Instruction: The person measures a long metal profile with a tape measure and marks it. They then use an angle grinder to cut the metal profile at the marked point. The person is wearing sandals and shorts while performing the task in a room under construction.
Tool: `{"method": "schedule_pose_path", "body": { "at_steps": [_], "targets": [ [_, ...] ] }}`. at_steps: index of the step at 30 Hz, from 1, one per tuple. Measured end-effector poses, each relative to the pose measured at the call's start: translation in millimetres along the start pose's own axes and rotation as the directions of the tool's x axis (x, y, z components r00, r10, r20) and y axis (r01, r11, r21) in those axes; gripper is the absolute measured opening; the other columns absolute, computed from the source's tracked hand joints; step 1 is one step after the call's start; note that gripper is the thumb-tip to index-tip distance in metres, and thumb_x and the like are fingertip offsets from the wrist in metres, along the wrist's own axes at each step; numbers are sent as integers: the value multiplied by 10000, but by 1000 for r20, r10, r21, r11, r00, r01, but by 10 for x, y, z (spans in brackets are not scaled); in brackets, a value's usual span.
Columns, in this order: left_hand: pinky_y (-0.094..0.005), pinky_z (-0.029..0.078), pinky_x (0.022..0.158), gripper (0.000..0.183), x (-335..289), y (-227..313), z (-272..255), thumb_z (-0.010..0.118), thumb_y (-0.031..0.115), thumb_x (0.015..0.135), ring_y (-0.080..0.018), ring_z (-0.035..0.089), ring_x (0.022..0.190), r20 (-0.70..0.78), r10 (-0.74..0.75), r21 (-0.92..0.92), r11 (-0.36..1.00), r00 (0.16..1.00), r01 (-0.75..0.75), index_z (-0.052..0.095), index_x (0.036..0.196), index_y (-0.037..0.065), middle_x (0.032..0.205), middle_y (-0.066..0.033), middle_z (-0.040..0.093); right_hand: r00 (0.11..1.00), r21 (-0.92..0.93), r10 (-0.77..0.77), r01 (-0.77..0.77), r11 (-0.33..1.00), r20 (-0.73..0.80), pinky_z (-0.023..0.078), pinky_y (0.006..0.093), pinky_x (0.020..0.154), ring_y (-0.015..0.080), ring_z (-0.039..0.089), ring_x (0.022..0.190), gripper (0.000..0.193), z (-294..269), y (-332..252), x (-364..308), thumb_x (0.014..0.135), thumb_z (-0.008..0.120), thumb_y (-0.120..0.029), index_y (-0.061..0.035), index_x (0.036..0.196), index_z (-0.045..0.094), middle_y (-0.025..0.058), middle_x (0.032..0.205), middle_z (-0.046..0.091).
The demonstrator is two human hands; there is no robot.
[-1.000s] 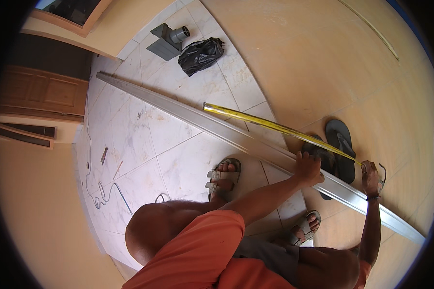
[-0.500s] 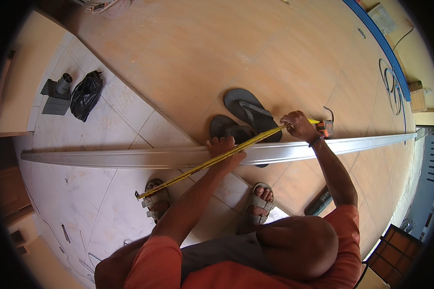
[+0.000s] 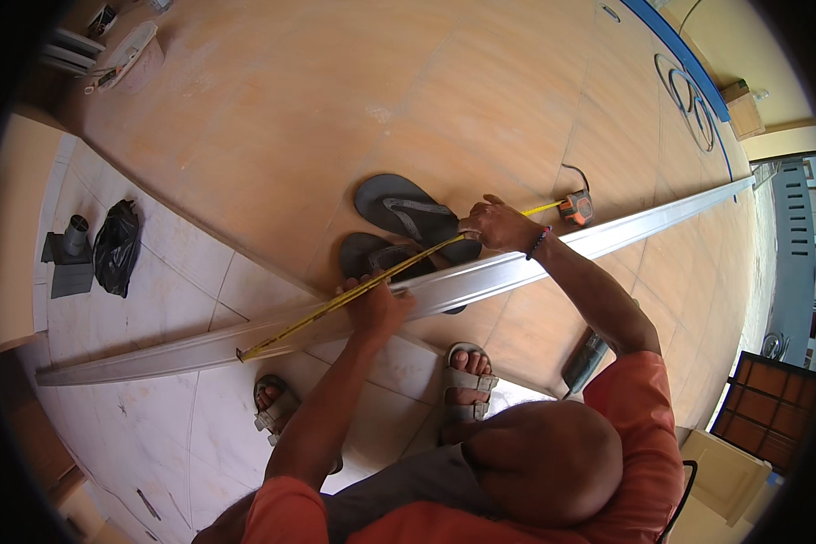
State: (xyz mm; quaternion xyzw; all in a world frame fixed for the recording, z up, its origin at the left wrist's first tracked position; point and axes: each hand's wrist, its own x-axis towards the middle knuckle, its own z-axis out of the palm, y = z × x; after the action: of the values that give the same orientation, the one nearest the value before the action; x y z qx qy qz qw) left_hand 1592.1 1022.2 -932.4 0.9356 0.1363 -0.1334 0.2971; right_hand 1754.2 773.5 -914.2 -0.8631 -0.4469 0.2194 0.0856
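Observation:
A long silvery metal profile [image 3: 480, 285] lies slantwise across the floor in front of my feet. My left hand [image 3: 379, 310] is over its middle, fingers closed on the yellow blade of a tape measure [image 3: 313, 317]. The blade's hooked end lies over the profile's left half. Farther right, my right hand [image 3: 501, 225] pinches the same blade just beyond the profile. From there the blade runs to its orange and black case [image 3: 576, 208], which rests on the floor. Two black flip-flops [image 3: 406, 207] lie beside my hands, partly behind the blade and profile.
A black plastic bag [image 3: 116, 249] and dark grey pipe fitting [image 3: 75, 238] sit at left. A dark green tool [image 3: 587, 361] lies near my right arm. Coiled cable [image 3: 689, 104] is at the far right, a bucket [image 3: 131, 59] at the far left.
The view has turned, so the profile now slants more. The tape blade's hooked end has shifted from near my left sandal to over the profile. Both hands still hold the blade.

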Motion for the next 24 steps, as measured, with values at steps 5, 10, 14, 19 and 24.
{"method": "schedule_pose_path", "body": {
  "at_steps": [5, 10, 14, 19, 24],
  "targets": [
    [-574, 287, 991, 453, 0, 25, -26, 731, 388, 669, -323, 529, 1082, 28, -21, 142, 990, 999, 17, 627, 1001, 98, 1000, -93, 657, 994, 164, 103, -96, 982, -39, 282, 549, 1099, 349, 366, 1328, 482, -100, 307, -264, 832, 675, -253, -209, 1294, 545, 108, 1303, 535],
    [-583, 231, 1039, 467, 14, 75, -58, 742, 375, 677, -321, 512, 1104, 63, -38, 111, 993, 997, 30, 628, 1027, 87, 1035, -96, 653, 525, 43, 849, -848, 528, -54, 292, 603, 1081, 450, 183, 1400, 816, -153, 1237, -1212, 688, 726, -253, -264, 1430, 387, 161, 1491, 296],
    [-593, 207, 1059, 459, -14, 104, -95, 751, 364, 681, -318, 509, 1109, 76, -51, 104, 994, 996, 43, 630, 1026, 87, 1047, -96, 651, 668, 254, 743, -725, 640, 34, 411, 445, 1047, 402, 396, 1302, 830, -42, 1542, -1552, 640, 785, -211, -158, 1386, 427, 243, 1409, 344],
    [-588, 246, 1041, 454, -12, 109, -88, 735, 386, 677, -328, 510, 1102, 69, -31, 119, 993, 997, 22, 625, 1010, 97, 1030, -81, 657, 593, 223, 800, -771, 596, -90, 439, 425, 1013, 360, 492, 1182, 722, 138, 1520, -1512, 620, 796, -216, -109, 1279, 522, 198, 1261, 455],
    [-591, 245, 1042, 452, 4, 60, -93, 729, 386, 687, -325, 513, 1097, 92, -51, 148, 988, 994, 37, 629, 1016, 93, 1036, -93, 655, 643, 264, 766, -737, 622, -9, 477, 410, 930, 319, 551, 1117, 632, -229, 1414, -1337, 605, 780, -283, -149, 1197, 602, 157, 1170, 527]
  ]
}}
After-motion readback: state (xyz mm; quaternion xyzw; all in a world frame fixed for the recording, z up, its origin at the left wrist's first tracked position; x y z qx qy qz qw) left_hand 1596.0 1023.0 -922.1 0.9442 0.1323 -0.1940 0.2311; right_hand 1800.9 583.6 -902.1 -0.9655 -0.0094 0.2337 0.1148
